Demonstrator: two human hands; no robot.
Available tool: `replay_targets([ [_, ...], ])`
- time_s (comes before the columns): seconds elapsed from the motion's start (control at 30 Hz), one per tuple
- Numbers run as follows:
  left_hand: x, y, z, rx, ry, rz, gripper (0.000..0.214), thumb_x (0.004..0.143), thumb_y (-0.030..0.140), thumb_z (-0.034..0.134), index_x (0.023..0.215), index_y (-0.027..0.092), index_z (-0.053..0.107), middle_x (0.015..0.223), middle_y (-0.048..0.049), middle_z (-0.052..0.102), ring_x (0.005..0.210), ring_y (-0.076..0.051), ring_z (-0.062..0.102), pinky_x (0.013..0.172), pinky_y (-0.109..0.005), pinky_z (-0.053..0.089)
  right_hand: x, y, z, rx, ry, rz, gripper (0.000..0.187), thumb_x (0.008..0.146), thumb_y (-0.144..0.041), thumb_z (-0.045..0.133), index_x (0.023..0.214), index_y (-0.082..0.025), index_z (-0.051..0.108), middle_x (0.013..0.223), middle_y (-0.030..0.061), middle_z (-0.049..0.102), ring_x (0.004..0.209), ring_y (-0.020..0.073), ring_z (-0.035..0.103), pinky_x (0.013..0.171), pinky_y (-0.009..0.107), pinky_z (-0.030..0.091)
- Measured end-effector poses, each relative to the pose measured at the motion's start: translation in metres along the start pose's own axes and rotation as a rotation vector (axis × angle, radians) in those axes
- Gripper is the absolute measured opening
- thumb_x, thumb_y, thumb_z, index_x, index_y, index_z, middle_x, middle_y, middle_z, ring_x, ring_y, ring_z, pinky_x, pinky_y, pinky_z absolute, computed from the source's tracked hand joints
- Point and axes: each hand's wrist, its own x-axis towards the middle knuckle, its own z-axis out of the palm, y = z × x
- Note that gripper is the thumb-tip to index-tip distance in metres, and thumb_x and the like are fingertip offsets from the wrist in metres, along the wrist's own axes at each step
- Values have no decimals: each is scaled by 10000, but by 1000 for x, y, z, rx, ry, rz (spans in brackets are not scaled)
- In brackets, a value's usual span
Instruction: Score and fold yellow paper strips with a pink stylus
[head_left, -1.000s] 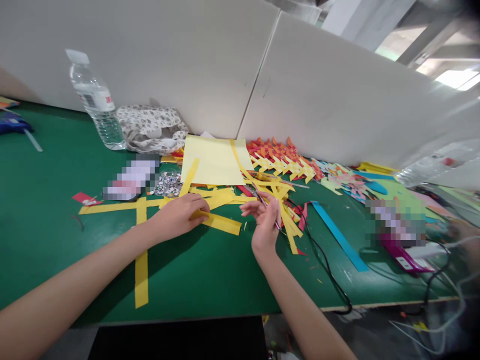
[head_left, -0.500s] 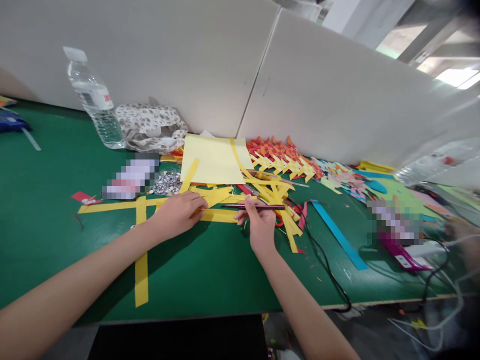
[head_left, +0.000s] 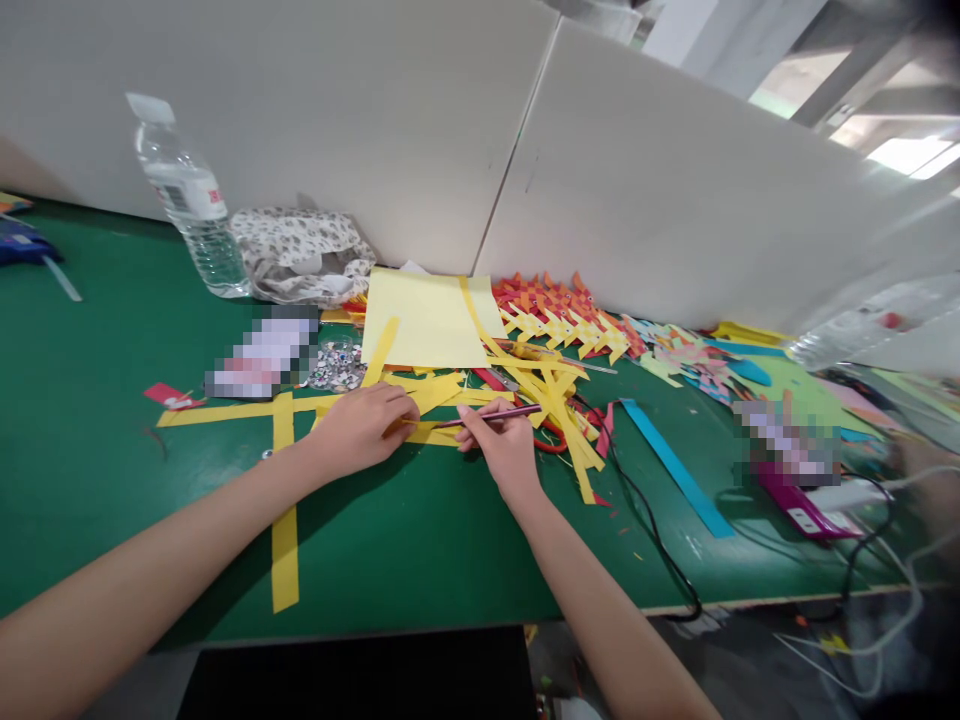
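Observation:
My left hand (head_left: 366, 425) rests on the green table with its fingers curled together over a yellow paper strip (head_left: 435, 436). Between the fingers of my right hand (head_left: 510, 450) is a slim dark purple pen-shaped tool (head_left: 517, 411), its thin tip pointing left toward my left fingertips and lying over that strip. Whether the tip touches the paper, I cannot tell. More yellow strips lie crossed about both hands, with a long upright one (head_left: 285, 560) under my left forearm. Red-handled scissors (head_left: 553, 440) lie partly covered by strips just right of my right hand.
Behind the hands lies a pale yellow sheet (head_left: 424, 320). A phone (head_left: 262, 350), googly eyes (head_left: 337, 366) and a water bottle (head_left: 187, 200) stand to the left. Woven paper fish (head_left: 562, 310), a blue strip (head_left: 675, 470) and a black cable (head_left: 645, 510) are on the right.
My right hand has moved slightly left with the tool, which now tilts with its tip lower and closer to my left fingers. My left hand has hardly moved.

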Motion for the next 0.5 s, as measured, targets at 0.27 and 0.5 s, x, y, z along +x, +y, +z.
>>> replay_targets([
  [0.27, 0, -2, -1, -40, 1, 9, 170, 836, 178, 450, 852, 190, 619, 848, -32, 659, 822, -179, 581, 648, -283, 436, 1, 1, 0, -13, -17, -4, 290, 707, -383, 720, 649, -198, 504, 514, -12, 654, 411, 126, 597, 459, 230, 492],
  [0.5, 0, -5, 0, -77, 3, -9, 171, 832, 192, 463, 834, 199, 634, 846, -26, 666, 831, -178, 585, 659, -285, 449, 0, -1, -5, -44, 59, 2, 289, 702, -378, 719, 641, -203, 496, 488, -22, 637, 399, 135, 587, 443, 236, 476],
])
